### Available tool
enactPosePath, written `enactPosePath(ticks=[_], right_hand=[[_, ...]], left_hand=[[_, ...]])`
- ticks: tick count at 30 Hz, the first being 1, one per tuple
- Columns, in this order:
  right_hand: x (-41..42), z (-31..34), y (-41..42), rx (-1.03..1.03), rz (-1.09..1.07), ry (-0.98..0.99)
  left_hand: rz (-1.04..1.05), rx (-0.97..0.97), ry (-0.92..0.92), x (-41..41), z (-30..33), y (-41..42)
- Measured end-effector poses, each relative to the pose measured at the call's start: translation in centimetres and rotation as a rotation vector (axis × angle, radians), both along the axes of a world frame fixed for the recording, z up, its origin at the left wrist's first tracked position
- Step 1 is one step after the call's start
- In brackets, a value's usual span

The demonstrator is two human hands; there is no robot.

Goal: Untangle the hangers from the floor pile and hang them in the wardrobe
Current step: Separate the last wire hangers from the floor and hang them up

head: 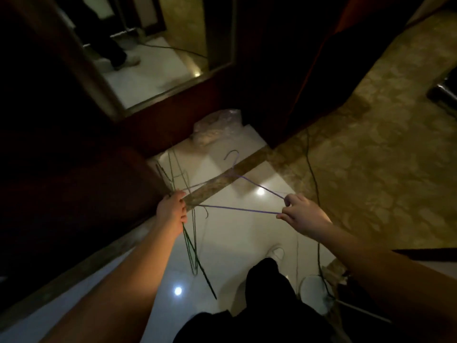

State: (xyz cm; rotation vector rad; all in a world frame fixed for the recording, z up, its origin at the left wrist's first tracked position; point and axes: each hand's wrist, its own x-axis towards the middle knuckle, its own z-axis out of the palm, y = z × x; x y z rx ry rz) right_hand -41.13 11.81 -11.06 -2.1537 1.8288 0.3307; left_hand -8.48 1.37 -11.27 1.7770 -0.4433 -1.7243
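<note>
A purple wire hanger (237, 209) is stretched in the air between my two hands, its hook pointing away from me. My right hand (300, 214) pinches the hanger's right corner. My left hand (173, 211) grips a bunch of green wire hangers (191, 246) together with the purple hanger's left end. The green hangers stick out above and below my fist. The dark wooden wardrobe (81, 194) stands at the left, its inside too dark to see.
A crumpled clear plastic bag (217, 127) lies on the glossy white floor (235, 243) by the wardrobe. A mirror door (138, 58) shows a person's legs. A thin cable (312, 177) runs over the patterned carpet at the right. My feet are below.
</note>
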Motion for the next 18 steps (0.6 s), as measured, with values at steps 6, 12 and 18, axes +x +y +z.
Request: enactPosePath(ticks=[6, 12, 18], right_hand=[[12.0, -0.4, 1.5, -0.044, 0.174, -0.015], [21.7, 1.4, 1.6, -0.141, 0.424, -0.025], [30.5, 3.8, -0.3, -0.060, 0.675, 0.081]], left_hand=[[0.119, 0.011, -0.188, 15.0, 0.0, 8.7], [0.330, 0.065, -0.286, 27.1, -0.5, 16.5], [0.506, 0.050, -0.571, 37.7, 0.4, 24.0]])
